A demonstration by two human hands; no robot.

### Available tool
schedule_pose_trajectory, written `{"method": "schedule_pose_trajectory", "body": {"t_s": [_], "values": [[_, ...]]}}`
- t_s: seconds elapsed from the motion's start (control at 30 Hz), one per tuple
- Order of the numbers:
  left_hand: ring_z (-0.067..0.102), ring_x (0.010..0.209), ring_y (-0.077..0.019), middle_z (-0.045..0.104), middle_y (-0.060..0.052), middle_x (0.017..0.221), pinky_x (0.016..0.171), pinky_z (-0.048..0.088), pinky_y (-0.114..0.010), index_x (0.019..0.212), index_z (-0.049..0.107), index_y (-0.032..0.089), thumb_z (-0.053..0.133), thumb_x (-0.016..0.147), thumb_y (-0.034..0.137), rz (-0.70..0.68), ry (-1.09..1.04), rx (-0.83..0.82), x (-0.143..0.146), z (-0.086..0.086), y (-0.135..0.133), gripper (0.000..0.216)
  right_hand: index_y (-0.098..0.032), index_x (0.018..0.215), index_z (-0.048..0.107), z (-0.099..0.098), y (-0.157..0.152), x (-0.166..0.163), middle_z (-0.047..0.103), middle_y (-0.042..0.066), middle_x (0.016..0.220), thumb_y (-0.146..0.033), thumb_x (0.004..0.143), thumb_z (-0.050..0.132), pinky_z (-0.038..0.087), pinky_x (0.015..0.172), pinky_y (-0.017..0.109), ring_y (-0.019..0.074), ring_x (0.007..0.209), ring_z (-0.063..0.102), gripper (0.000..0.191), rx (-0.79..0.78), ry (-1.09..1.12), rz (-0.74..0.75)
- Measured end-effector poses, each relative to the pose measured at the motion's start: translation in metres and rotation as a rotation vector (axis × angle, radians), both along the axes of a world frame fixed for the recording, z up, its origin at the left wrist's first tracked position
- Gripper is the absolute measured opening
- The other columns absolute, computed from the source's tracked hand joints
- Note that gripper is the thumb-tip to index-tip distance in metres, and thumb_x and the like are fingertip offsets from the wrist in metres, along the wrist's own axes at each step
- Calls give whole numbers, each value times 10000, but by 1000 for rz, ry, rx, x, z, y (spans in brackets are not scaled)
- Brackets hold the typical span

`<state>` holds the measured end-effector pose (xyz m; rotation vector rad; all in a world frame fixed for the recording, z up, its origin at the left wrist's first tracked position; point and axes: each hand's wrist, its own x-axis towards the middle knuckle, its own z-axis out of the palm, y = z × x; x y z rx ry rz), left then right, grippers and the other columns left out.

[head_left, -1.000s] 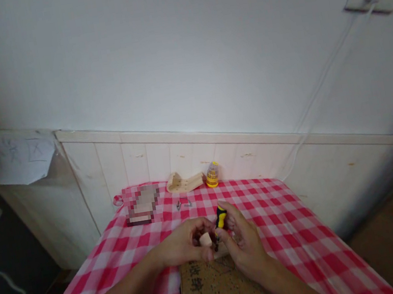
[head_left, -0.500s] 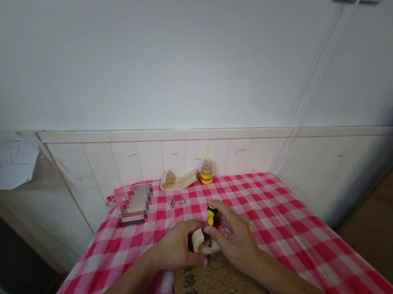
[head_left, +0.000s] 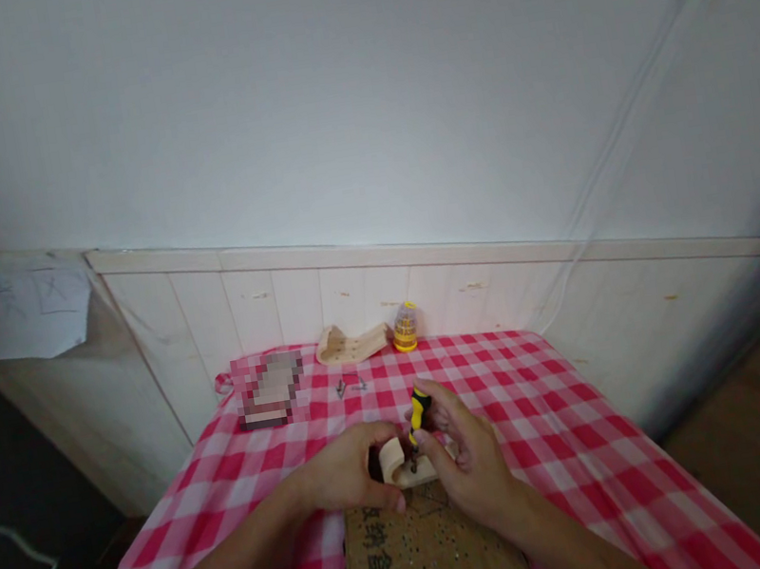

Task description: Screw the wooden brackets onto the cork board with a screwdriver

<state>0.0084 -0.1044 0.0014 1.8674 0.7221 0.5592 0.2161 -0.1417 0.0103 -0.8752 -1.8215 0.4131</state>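
A curved pale wooden piece (head_left: 392, 458) rests at the far end of a cardboard sheet (head_left: 430, 560). My left hand (head_left: 352, 470) is closed round its curled left end. In my right hand (head_left: 466, 454) is a small yellow and black screwdriver (head_left: 418, 410), gripped near its handle by the fingers and thumb. The screwdriver tilts slightly, its lower end pointing down at a dark screw-like spot (head_left: 414, 468) on the wooden piece. Whether the tip sits in the screw is too small to tell. My right hand hides the piece's right end.
On the red and white checked cloth (head_left: 559, 410), a second curved wooden piece (head_left: 353, 344) stands by the wall beside a yellow bit holder (head_left: 404, 329). Several small screws (head_left: 353, 385) lie in front. A blurred-out flat object (head_left: 271, 390) is at the left.
My right hand has shifted on the screwdriver, and more of its yellow handle and lower end now shows. The whole view has moved slightly. My left hand keeps its hold on the wooden piece.
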Motion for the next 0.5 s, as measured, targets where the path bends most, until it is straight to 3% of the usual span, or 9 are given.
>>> {"method": "schedule_pose_trajectory", "body": {"t_s": [0.2, 0.5], "values": [[511, 702, -130, 594, 45, 799, 622, 401, -226, 896, 644, 166, 864, 602, 273, -7, 1, -26, -1, 1, 0, 382, -298, 1382, 569, 0, 1, -1, 710, 78, 1254, -184, 896, 650, 609, 948, 411, 249, 1105, 709, 506, 31, 2, -63], [538, 757, -144, 650, 18, 869, 674, 424, -234, 1021, 666, 170, 927, 567, 369, -89, -123, -157, -3, 0, 2, 560, -275, 1408, 536, 6, -3, -1, 692, 97, 1289, -167, 916, 607, 603, 957, 403, 248, 1118, 703, 509, 109, -31, -52]]}}
